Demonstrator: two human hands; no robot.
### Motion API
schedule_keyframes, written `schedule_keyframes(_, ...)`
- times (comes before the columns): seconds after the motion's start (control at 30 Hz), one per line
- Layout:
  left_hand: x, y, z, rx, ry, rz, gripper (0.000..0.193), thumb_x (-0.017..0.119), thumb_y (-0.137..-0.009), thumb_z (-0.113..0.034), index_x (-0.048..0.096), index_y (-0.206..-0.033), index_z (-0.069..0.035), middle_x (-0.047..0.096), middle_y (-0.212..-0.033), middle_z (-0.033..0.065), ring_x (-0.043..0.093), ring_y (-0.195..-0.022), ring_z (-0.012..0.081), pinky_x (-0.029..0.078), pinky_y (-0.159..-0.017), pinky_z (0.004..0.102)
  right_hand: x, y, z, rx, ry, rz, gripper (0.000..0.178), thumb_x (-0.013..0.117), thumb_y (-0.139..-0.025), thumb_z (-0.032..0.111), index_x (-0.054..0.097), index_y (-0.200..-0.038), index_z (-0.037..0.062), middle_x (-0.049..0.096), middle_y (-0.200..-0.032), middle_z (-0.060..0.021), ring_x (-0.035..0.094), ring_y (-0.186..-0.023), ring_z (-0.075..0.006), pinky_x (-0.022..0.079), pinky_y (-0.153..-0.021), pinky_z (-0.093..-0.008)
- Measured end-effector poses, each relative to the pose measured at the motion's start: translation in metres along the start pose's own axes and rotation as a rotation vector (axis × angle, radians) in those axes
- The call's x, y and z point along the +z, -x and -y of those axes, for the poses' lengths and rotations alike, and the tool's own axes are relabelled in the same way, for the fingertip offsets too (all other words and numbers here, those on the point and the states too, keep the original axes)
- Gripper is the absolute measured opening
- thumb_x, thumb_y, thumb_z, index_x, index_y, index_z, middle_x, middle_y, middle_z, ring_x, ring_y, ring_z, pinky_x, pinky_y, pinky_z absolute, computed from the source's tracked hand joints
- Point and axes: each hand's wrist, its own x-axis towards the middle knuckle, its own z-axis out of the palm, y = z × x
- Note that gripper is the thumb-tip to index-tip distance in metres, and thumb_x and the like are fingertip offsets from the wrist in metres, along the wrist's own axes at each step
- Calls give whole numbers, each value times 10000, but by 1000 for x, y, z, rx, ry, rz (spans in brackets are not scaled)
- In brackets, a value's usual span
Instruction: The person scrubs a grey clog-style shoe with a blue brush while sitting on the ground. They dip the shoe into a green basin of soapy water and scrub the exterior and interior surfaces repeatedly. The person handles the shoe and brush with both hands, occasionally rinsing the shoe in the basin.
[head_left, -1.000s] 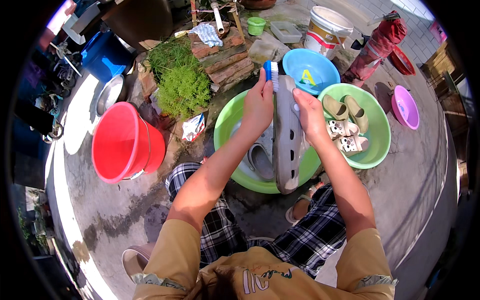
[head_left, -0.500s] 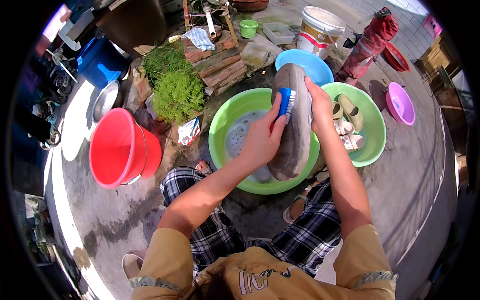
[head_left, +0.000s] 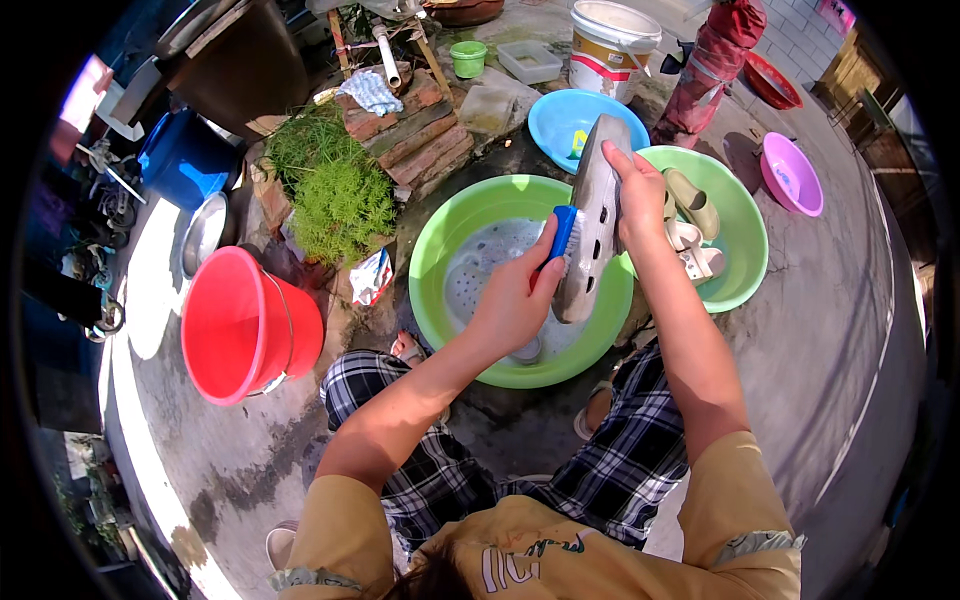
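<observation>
Blue brush right up at the gray shoe!
Left hand grips the brush, bristles at the sole; right hand clasps the shoe (tilted, side holes showing) over the green basin, suds beneath both hands.

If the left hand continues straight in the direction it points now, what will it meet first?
Most likely the grey clog, held up in the right hand. The blue brush in the left hand looks against it or very near, though depth is unclear.
</observation>
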Motion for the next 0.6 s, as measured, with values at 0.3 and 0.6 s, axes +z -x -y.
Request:
schedule_keyframes(0.3,3,-19,2,-71,37,-31,501,490,-919,-187,328,-1385,-98,485,-721,-14,398,-620,55,371,-572,215,12,13,-26,-37,91,53,238,608,-869,255,636,-835,21,607,-699,-2,515,-570,-68,413,-541,-225)
schedule_keyframes(0.6,-5,-49,15,-67,78,-248,498,471,-916,-165,317,-1382,-79,559,-672,92,491,-585,118,415,-558,258,26,43,-45,102,86,164,293,553,-891,248,600,-705,26,548,-619,19,440,-540,-54,363,-513,-226)
